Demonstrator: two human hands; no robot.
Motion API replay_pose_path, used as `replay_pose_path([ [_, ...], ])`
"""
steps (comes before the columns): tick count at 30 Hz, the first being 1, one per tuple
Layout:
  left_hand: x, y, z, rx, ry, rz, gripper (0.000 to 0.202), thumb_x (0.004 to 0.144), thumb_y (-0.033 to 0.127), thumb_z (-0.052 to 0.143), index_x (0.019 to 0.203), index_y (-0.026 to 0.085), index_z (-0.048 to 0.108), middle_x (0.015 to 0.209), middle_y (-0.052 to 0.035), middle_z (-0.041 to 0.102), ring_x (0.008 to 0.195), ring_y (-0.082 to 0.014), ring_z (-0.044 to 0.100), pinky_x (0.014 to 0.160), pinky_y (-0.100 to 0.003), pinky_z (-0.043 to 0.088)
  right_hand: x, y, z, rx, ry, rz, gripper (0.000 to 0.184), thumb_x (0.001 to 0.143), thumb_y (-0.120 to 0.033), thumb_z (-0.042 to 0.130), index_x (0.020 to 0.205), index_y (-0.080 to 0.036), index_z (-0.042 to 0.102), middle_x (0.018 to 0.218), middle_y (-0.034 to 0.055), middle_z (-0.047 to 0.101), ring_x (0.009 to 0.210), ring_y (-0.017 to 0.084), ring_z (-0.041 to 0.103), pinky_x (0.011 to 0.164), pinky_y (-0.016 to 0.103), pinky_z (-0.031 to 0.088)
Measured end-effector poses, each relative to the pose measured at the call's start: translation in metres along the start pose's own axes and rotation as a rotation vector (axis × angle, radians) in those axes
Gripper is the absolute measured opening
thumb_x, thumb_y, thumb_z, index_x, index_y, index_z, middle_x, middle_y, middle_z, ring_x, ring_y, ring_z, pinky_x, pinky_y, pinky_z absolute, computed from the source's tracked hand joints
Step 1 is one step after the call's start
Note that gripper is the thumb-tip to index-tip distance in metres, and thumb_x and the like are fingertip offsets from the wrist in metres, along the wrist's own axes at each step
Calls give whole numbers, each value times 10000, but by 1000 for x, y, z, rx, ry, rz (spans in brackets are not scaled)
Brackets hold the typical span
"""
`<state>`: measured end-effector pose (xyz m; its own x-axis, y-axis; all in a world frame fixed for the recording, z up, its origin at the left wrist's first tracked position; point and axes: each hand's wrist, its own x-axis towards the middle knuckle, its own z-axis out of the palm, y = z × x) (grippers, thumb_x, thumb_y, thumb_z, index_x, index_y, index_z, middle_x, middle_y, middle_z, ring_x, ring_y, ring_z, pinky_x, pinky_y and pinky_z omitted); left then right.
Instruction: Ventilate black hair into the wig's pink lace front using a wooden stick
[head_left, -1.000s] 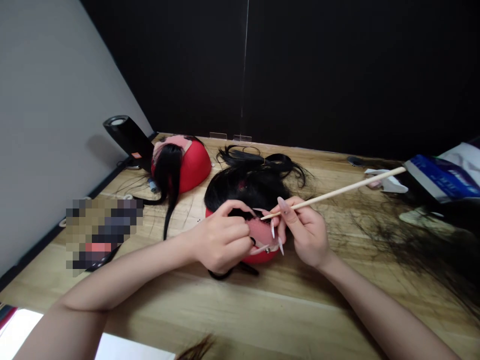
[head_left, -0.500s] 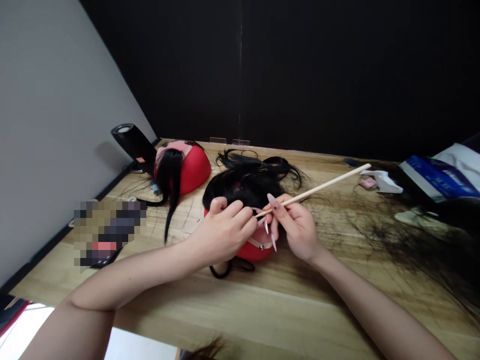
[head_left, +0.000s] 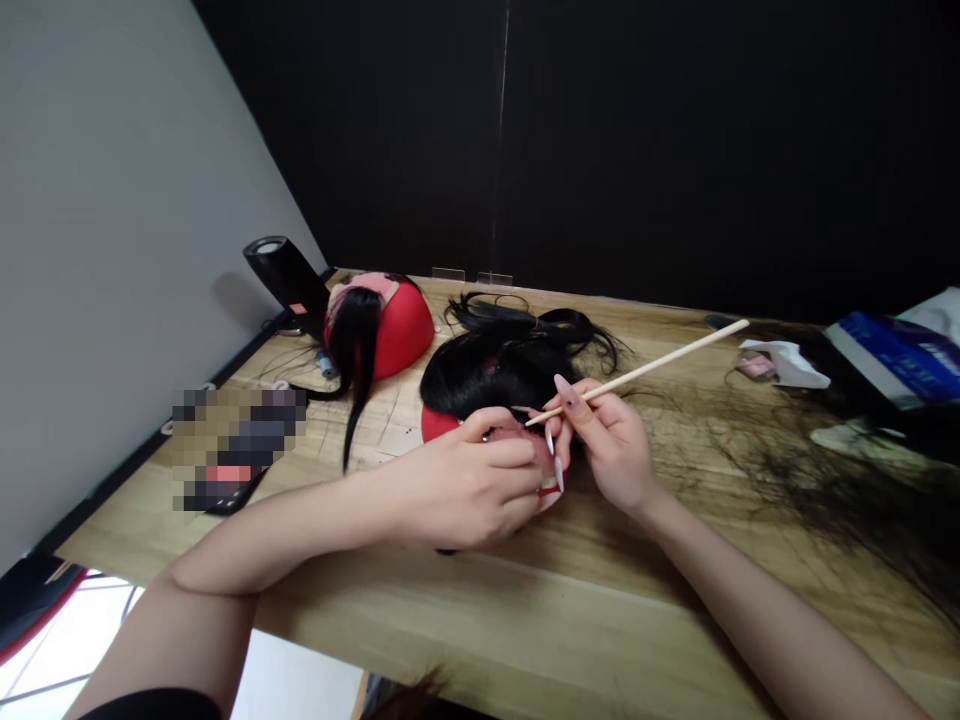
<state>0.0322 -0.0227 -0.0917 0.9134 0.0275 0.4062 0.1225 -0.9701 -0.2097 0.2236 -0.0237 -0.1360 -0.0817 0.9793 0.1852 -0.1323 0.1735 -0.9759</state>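
Note:
A red dome-shaped form [head_left: 435, 422] stands on the wooden table, covered on its far side by a black wig [head_left: 495, 365]. My left hand [head_left: 469, 485] is curled over the form's near side, fingers pinched at the hair's edge. My right hand [head_left: 604, 440] grips a long thin wooden stick [head_left: 660, 362], whose near tip touches the hairline between both hands. The stick's far end points up and to the right.
A second red form [head_left: 397, 320] with a black hair strand lies at the back left, beside a black cylindrical device [head_left: 289, 275]. Loose black hair [head_left: 817, 470] is spread over the table's right side. A blue and white packet [head_left: 892, 355] and crumpled paper [head_left: 784, 362] lie far right.
My left hand has slid lower and forward over the near side of the red form. The stick in my right hand stays at the hairline. The view has shifted slightly.

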Motion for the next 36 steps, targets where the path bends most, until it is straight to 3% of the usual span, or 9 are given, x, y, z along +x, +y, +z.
replay_pose_path([
  [3, 1, -8, 6, -228, 14, 53, 292, 989, 167, 454, 747, 155, 618, 790, -34, 661, 895, -158, 555, 983, -340, 387, 0, 2, -1, -4, 3, -22, 319, 913, -463, 599, 815, -160, 585, 612, -39, 624, 372, 49, 542, 406, 174, 447],
  [7, 1, -12, 8, -400, -19, 61, 323, 974, 163, 465, 682, 148, 601, 775, -69, 649, 816, -157, 532, 854, -255, 471, -1, 5, -2, -16, -1, -52, 304, 906, -456, 610, 825, -165, 579, 615, -38, 625, 364, 57, 539, 382, 180, 438],
  [13, 1, -14, 9, -516, -120, -22, 269, 964, 139, 451, 749, 161, 610, 828, -85, 639, 899, -173, 523, 934, -285, 475, -3, 6, 0, -89, 42, -100, 316, 884, -479, 630, 833, -172, 574, 638, -21, 646, 378, 73, 555, 395, 202, 470],
  [16, 2, -16, 10, -535, -159, -29, 263, 966, 143, 434, 779, 163, 617, 838, -87, 631, 891, -173, 518, 940, -299, 475, -5, 7, 2, -122, 64, -142, 309, 894, -478, 615, 836, -176, 576, 627, -14, 656, 385, 80, 562, 397, 207, 467],
  [25, 2, -14, 12, -456, -122, -6, 302, 980, 159, 414, 766, 145, 628, 829, -87, 625, 843, -174, 489, 933, -285, 465, -9, 9, 3, -166, 77, -211, 222, 938, -395, 579, 845, -194, 591, 540, -25, 616, 428, 102, 581, 442, 224, 493],
  [31, 2, -8, 19, -406, -45, -17, 346, 986, 175, 421, 694, 146, 604, 754, -72, 591, 768, -164, 467, 889, -270, 463, -9, 10, 2, -185, 90, -194, 201, 924, -391, 600, 856, -202, 601, 600, -13, 644, 413, 96, 572, 411, 222, 484],
  [36, 2, -11, 9, -441, -51, -60, 295, 981, 160, 427, 745, 143, 603, 810, -75, 597, 831, -156, 487, 945, -268, 455, -6, 11, -2, -137, 58, -145, 202, 906, -396, 626, 873, -196, 618, 658, -3, 669, 396, 93, 576, 372, 211, 472],
])
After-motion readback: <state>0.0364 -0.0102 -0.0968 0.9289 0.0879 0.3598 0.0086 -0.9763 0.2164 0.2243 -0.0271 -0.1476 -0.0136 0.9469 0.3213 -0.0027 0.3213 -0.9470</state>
